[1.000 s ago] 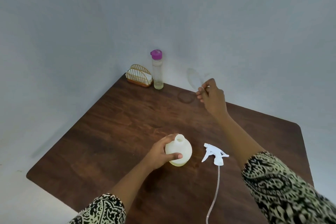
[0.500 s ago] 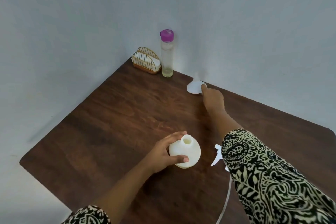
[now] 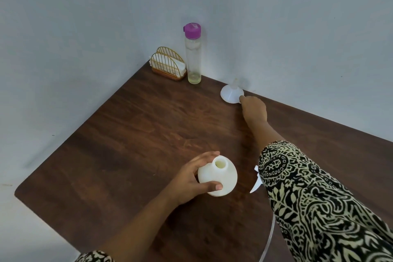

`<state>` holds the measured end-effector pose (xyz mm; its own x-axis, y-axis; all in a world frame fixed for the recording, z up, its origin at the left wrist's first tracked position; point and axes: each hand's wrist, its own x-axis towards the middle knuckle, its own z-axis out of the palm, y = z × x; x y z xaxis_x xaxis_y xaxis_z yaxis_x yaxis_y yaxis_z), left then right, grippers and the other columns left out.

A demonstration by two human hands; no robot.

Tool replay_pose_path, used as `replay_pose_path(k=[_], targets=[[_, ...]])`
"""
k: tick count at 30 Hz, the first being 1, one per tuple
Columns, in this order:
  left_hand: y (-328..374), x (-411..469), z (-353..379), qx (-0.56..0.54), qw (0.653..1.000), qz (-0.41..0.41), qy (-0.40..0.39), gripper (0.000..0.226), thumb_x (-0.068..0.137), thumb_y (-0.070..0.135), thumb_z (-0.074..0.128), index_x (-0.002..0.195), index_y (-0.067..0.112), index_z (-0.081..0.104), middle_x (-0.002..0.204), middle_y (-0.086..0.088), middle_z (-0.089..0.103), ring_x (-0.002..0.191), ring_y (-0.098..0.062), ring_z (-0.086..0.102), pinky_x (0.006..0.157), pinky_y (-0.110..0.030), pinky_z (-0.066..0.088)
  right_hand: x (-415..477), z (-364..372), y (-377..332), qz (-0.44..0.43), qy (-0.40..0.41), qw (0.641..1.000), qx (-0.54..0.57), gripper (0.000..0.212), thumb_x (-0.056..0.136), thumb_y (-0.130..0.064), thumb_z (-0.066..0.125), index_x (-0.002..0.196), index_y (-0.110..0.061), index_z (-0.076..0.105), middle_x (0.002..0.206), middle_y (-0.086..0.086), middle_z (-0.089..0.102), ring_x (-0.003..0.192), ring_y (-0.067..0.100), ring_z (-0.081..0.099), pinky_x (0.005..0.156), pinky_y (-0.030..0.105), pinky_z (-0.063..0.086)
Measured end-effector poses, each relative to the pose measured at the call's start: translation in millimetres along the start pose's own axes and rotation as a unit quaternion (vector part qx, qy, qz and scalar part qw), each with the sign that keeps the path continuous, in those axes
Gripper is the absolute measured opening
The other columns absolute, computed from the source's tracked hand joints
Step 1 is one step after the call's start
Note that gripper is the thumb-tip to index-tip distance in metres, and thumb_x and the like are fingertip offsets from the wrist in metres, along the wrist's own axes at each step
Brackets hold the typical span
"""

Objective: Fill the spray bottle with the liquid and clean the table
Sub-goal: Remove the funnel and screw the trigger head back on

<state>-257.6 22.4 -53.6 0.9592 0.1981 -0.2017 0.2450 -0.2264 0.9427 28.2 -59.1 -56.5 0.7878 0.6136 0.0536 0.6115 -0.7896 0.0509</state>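
My left hand point(image 3: 189, 181) grips the round white spray bottle body point(image 3: 219, 176), which stands upright on the wooden table point(image 3: 131, 138) with its neck uncapped. The white spray head point(image 3: 255, 186) with its clear tube point(image 3: 268, 240) lies just to the right of it, mostly hidden by my right sleeve. My right hand point(image 3: 254, 108) reaches to the far edge and pinches the rim of a white funnel point(image 3: 230, 93), which sits upside down on the table. A tall clear bottle with a purple cap point(image 3: 193, 57), with a little yellowish liquid at the bottom, stands at the far corner.
A gold wire napkin holder point(image 3: 168, 66) with white napkins stands beside the clear bottle in the far corner. Grey walls close in along both far edges of the table. The table's left corner point(image 3: 19, 192) is near the bottom left.
The view has tilted and moved closer. My right hand has stayed at the funnel, which now rests mouth down on the table. The left hand keeps hold of the bottle body.
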Motion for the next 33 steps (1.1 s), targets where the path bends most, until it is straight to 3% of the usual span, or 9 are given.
replay_pose_path(k=[6, 12, 15, 18, 22, 25, 28, 33], targets=[[-3, 1, 0, -0.004, 1.000, 0.001, -0.007, 0.066, 0.069, 0.037, 0.083, 0.130, 0.037, 0.056, 0.137, 0.026, 0.049, 0.127, -0.001, 0.046, 0.101, -0.028, 0.049, -9, -6, 1, 0.012, 0.007, 0.999, 0.029, 0.029, 0.090, 0.005, 0.041, 0.115, -0.003, 0.054, 0.105, 0.015, 0.062, 0.097, 0.031, 0.057, 0.069, 0.036, 0.043], [5, 1, -1, 0.007, 1.000, -0.008, -0.009, 0.073, 0.065, 0.047, 0.081, 0.132, 0.039, 0.054, 0.139, 0.020, 0.050, 0.128, -0.009, 0.047, 0.103, -0.034, 0.048, -64, -53, 7, 0.098, 0.072, 0.970, 0.210, 0.018, 0.089, -0.006, 0.047, 0.095, -0.007, 0.064, 0.092, 0.011, 0.068, 0.085, 0.030, 0.062, 0.064, 0.031, 0.040], [8, -1, 0, 0.012, 1.000, -0.021, -0.005, 0.080, 0.060, 0.054, 0.080, 0.133, 0.036, 0.054, 0.139, 0.015, 0.051, 0.127, -0.012, 0.048, 0.105, -0.039, 0.047, -119, -77, 21, 0.128, 0.020, 0.953, 0.274, 0.015, 0.086, -0.009, 0.053, 0.090, -0.013, 0.067, 0.097, 0.004, 0.071, 0.090, 0.025, 0.064, 0.074, 0.029, 0.044], [9, -2, 0, 0.012, 0.999, -0.032, -0.008, 0.090, 0.055, 0.061, 0.080, 0.135, 0.031, 0.053, 0.140, 0.011, 0.050, 0.128, -0.017, 0.048, 0.105, -0.042, 0.047, -176, -72, 34, 0.211, -0.072, 0.926, 0.306, 0.009, 0.083, -0.016, 0.057, 0.080, -0.011, 0.064, 0.086, 0.009, 0.071, 0.072, 0.023, 0.060, 0.077, 0.035, 0.051], [6, -1, -2, 0.012, 0.999, -0.031, -0.011, 0.094, 0.054, 0.064, 0.082, 0.136, 0.028, 0.052, 0.140, 0.009, 0.051, 0.127, -0.018, 0.049, 0.104, -0.044, 0.047, -230, -49, 36, 0.318, -0.142, 0.885, 0.308, 0.031, 0.082, -0.044, 0.063, 0.080, -0.014, 0.055, 0.083, 0.008, 0.070, 0.075, 0.027, 0.067, 0.070, 0.031, 0.047], [6, -1, -2, 0.008, 1.000, -0.026, -0.015, 0.086, 0.059, 0.055, 0.083, 0.135, 0.028, 0.053, 0.137, 0.008, 0.053, 0.125, -0.017, 0.051, 0.103, -0.044, 0.048, -244, -41, 31, 0.366, -0.174, 0.856, 0.321, 0.045, 0.078, -0.057, 0.064, 0.081, -0.012, 0.060, 0.076, 0.005, 0.069, 0.067, 0.026, 0.069, 0.070, 0.030, 0.052], [8, -1, -1, 0.003, 1.000, -0.026, -0.016, 0.083, 0.060, 0.052, 0.082, 0.134, 0.028, 0.054, 0.136, 0.008, 0.055, 0.123, -0.016, 0.052, 0.102, -0.043, 0.049, -242, -41, 22, 0.388, -0.170, 0.828, 0.367, 0.039, 0.076, -0.052, 0.070, 0.076, -0.013, 0.067, 0.062, 0.002, 0.066, 0.052, 0.020, 0.065, 0.068, 0.031, 0.057], [9, -2, -1, 0.006, 0.999, -0.033, -0.015, 0.086, 0.059, 0.059, 0.082, 0.134, 0.030, 0.053, 0.136, 0.008, 0.055, 0.125, -0.019, 0.052, 0.103, -0.045, 0.047, -230, -44, 20, 0.403, -0.183, 0.781, 0.440, 0.019, 0.075, -0.027, 0.077, 0.069, -0.015, 0.064, 0.061, 0.005, 0.064, 0.054, 0.019, 0.062, 0.065, 0.029, 0.056]])
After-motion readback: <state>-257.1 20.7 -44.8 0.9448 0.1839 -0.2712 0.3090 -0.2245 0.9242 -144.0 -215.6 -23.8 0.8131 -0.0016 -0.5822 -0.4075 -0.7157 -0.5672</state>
